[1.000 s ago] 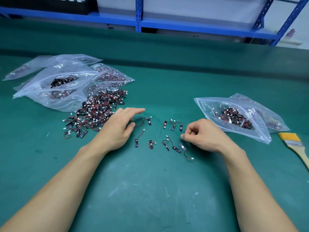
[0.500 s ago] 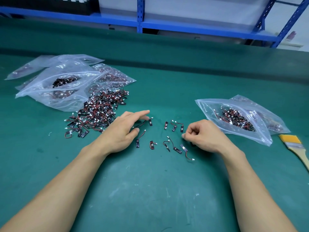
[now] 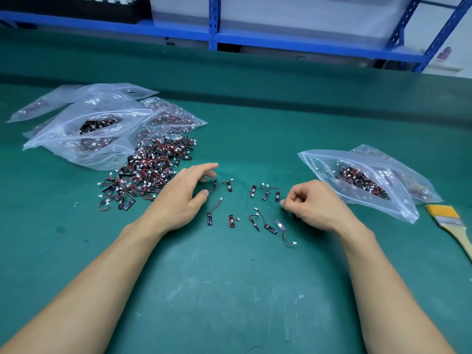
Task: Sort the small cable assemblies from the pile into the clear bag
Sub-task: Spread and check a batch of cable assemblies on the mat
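Observation:
A pile of small cable assemblies [image 3: 150, 172], black tabs with red-black wires and white plugs, lies left of centre on the green mat. Several loose assemblies [image 3: 255, 218] are spread between my hands. My left hand [image 3: 184, 198] rests at the pile's right edge with fingers extended; thumb and fingertips touch one assembly [image 3: 214, 186], which stands tilted on its end. My right hand [image 3: 314, 205] is curled into a fist beside the loose ones, and nothing shows inside it. A clear bag [image 3: 327, 162] holding sorted assemblies lies open just right of that hand.
Several clear bags [image 3: 84, 116] with more assemblies are heaped behind the pile at the left. A yellow-bristled brush [image 3: 449, 221] lies at the right edge. Blue shelving [image 3: 213, 21] runs along the far side of the green mat [image 3: 229, 290].
My left hand's fingers have reached a little to the right and tipped one loose assembly up on its end. My right hand has stayed curled in place.

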Tool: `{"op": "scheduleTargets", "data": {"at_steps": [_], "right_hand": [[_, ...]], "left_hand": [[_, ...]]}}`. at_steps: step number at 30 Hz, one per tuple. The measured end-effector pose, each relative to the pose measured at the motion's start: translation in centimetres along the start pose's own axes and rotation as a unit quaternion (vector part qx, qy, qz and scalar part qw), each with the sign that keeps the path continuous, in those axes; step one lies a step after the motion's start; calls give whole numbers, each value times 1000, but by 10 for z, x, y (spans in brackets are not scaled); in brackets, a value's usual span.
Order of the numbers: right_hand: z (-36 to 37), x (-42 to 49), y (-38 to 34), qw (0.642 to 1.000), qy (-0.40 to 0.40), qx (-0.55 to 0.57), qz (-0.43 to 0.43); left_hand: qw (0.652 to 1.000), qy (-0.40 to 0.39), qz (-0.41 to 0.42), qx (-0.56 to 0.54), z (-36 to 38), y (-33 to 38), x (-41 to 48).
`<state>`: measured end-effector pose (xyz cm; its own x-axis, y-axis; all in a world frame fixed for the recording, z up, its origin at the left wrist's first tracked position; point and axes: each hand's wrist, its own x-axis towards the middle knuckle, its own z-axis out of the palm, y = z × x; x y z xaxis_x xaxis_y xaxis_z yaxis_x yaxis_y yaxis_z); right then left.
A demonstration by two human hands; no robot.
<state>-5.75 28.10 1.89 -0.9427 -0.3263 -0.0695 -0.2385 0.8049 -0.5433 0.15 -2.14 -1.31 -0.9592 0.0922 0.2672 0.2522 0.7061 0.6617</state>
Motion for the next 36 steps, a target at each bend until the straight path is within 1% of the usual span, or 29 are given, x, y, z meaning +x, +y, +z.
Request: {"op": "scheduleTargets", "data": {"at_steps": [3,8,36], "right_hand": [[1,2,2,1000,18,-4,21],[3,4,4,999,24,8,48],[4,5,5,999,24,0,45]], "left_hand": [[1000,9,-12,-8,0,1,1],[1000,14,-18,-6,1,2,2],[1000,28,-14,2,5,-7,4]]}}
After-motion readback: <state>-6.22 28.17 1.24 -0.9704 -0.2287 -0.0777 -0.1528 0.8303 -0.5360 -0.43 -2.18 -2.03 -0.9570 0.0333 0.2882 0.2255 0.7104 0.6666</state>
